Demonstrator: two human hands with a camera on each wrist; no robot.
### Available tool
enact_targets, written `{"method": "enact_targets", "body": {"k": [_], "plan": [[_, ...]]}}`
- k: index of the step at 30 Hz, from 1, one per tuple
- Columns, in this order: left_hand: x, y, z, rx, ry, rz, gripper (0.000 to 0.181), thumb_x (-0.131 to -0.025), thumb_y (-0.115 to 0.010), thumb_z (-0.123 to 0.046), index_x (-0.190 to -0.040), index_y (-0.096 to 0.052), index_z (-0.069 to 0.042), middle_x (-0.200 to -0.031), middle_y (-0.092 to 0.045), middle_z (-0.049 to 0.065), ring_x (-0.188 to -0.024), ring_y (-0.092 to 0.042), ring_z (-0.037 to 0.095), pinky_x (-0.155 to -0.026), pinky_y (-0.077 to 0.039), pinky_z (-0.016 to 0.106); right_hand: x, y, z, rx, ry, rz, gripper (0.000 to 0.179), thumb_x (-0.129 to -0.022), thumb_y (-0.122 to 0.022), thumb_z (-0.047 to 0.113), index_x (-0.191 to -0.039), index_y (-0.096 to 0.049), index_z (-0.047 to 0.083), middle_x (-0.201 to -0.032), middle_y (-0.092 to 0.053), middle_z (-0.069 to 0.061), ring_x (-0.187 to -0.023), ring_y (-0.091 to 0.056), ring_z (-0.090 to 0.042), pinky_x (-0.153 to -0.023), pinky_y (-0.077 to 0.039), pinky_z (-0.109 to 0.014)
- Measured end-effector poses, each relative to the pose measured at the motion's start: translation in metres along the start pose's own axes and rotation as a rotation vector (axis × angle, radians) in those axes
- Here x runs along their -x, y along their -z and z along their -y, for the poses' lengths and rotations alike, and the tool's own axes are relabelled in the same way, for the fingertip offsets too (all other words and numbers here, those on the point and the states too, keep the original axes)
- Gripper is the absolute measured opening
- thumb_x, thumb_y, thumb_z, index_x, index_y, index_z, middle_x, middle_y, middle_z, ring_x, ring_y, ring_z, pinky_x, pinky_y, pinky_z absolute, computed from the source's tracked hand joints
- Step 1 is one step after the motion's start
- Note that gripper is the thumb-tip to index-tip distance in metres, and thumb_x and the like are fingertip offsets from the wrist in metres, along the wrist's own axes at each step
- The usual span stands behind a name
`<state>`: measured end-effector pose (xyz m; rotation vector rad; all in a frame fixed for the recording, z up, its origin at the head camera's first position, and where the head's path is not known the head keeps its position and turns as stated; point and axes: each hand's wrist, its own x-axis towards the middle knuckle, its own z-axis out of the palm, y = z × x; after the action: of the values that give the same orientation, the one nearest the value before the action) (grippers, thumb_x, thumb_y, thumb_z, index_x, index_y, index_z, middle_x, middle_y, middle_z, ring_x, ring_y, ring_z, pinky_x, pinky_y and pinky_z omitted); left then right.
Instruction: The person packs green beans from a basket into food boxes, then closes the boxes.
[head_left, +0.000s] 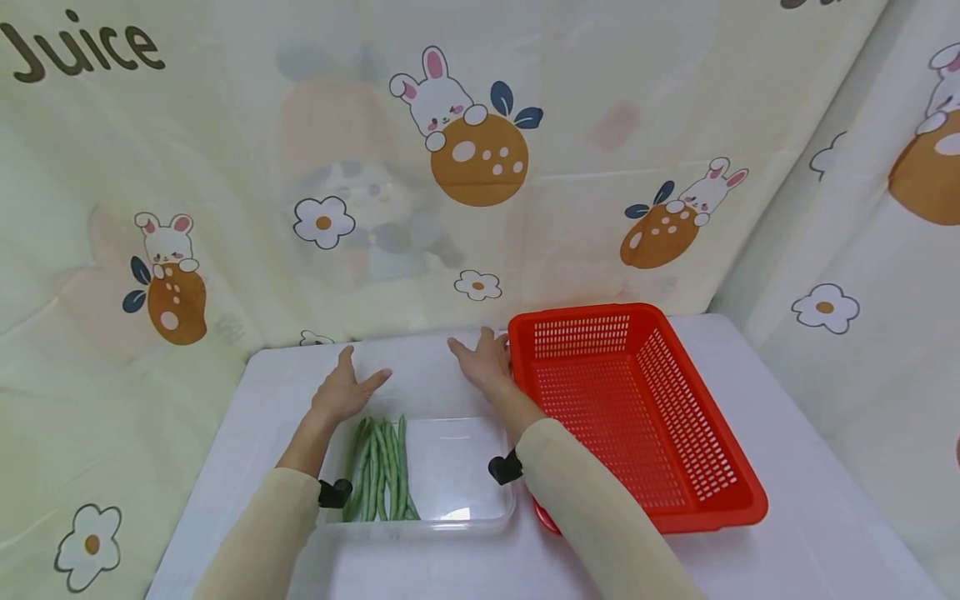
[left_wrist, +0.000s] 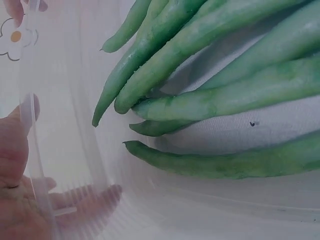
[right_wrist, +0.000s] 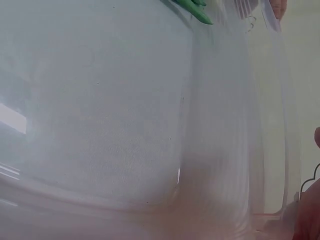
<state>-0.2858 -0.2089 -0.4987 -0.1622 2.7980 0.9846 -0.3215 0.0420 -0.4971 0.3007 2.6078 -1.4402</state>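
Note:
Green beans (head_left: 384, 471) lie lengthwise in a bunch along the left side of a clear plastic container (head_left: 420, 527). My left hand (head_left: 341, 393) is at the container's far left corner, thumb spread wide from the fingers. In the left wrist view, that hand (left_wrist: 14, 155) shows partly through the clear wall, outside the container. At the far right corner, my right hand (head_left: 483, 362) has its fingers extended and thumb pointing left, close to the red basket's rim. Only a sliver of the right hand (right_wrist: 307, 215) appears in the right wrist view, beyond the container's wall (right_wrist: 220, 115).
A red perforated plastic basket (head_left: 735, 467) stands right of the container, its left side partly behind my right sleeve (head_left: 592, 500). The white-covered table (head_left: 225, 500) meets a printed curtain (head_left: 570, 233) at its back edge. Another curtain hangs on the right.

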Motion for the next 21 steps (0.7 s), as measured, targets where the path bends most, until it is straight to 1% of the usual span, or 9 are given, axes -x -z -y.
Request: {"method": "enact_targets", "body": {"k": [2, 4, 8, 10, 15, 19, 21], "plan": [[-0.0003, -0.0008, -0.0002, -0.005, 0.002, -0.016, 0.104, -0.100, -0.061, -0.057, -0.165, -0.002, -0.002, -0.165, -0.026, 0.034, -0.150, -0.032, 0.055, -0.116, -0.032, 0.071, -0.0006, 0.0004, -0.0001, -0.010, -0.003, -0.005, 0.086, -0.098, -0.062, 0.052, -0.163, -0.025, 0.009, -0.174, -0.010, -0.022, -0.159, -0.014, -0.043, -0.127, -0.018, -0.062], [-0.0005, -0.0016, -0.0003, -0.022, -0.002, -0.046, 0.103, -0.100, -0.062, -0.057, -0.165, -0.004, -0.001, -0.163, -0.029, 0.036, -0.148, -0.034, 0.055, -0.114, -0.034, 0.072, -0.0008, 0.0006, -0.0002, -0.020, -0.003, -0.013, 0.085, -0.098, -0.063, 0.050, -0.162, -0.027, 0.009, -0.173, -0.013, -0.022, -0.157, -0.017, -0.042, -0.127, -0.020, -0.061], [-0.0009, -0.0029, -0.0009, -0.058, -0.016, -0.104, 0.101, -0.099, -0.064, -0.056, -0.166, -0.009, -0.003, -0.158, -0.035, 0.038, -0.144, -0.039, 0.056, -0.108, -0.041, 0.072, -0.0006, 0.0008, 0.0002, -0.020, 0.010, -0.036, 0.079, -0.098, -0.064, 0.050, -0.158, -0.035, 0.009, -0.164, -0.031, -0.020, -0.150, -0.030, -0.039, -0.123, -0.031, -0.059], [-0.0008, -0.0029, -0.0014, -0.060, -0.016, -0.116, 0.101, -0.099, -0.064, -0.056, -0.166, -0.010, -0.004, -0.158, -0.034, 0.039, -0.144, -0.039, 0.056, -0.107, -0.041, 0.073, -0.0002, 0.0010, 0.0007, -0.013, 0.017, -0.042, 0.076, -0.098, -0.064, 0.051, -0.156, -0.037, 0.009, -0.160, -0.035, -0.018, -0.148, -0.031, -0.037, -0.122, -0.033, -0.059], [-0.0002, -0.0028, -0.0018, -0.058, -0.003, -0.121, 0.100, -0.099, -0.064, -0.055, -0.166, -0.009, -0.005, -0.159, -0.029, 0.040, -0.144, -0.037, 0.056, -0.107, -0.040, 0.073, 0.0026, 0.0018, 0.0021, -0.016, 0.030, -0.047, 0.075, -0.097, -0.066, 0.052, -0.154, -0.040, 0.011, -0.161, -0.033, -0.015, -0.147, -0.031, -0.035, -0.119, -0.038, -0.057], [0.0003, -0.0035, -0.0016, -0.050, 0.007, -0.126, 0.100, -0.098, -0.066, -0.052, -0.166, -0.011, -0.005, -0.160, -0.028, 0.038, -0.145, -0.036, 0.055, -0.107, -0.040, 0.073, 0.0041, 0.0016, 0.0023, -0.008, 0.053, -0.052, 0.071, -0.096, -0.067, 0.052, -0.151, -0.044, 0.013, -0.155, -0.037, -0.015, -0.140, -0.037, -0.034, -0.113, -0.044, -0.053], [0.0007, -0.0039, -0.0023, -0.043, 0.012, -0.130, 0.100, -0.098, -0.068, -0.052, -0.166, -0.011, -0.006, -0.160, -0.027, 0.037, -0.146, -0.035, 0.055, -0.107, -0.039, 0.074, 0.0040, 0.0013, 0.0023, -0.006, 0.065, -0.059, 0.069, -0.096, -0.067, 0.051, -0.150, -0.046, 0.014, -0.156, -0.037, -0.013, -0.140, -0.038, -0.033, -0.113, -0.044, -0.052]]}}
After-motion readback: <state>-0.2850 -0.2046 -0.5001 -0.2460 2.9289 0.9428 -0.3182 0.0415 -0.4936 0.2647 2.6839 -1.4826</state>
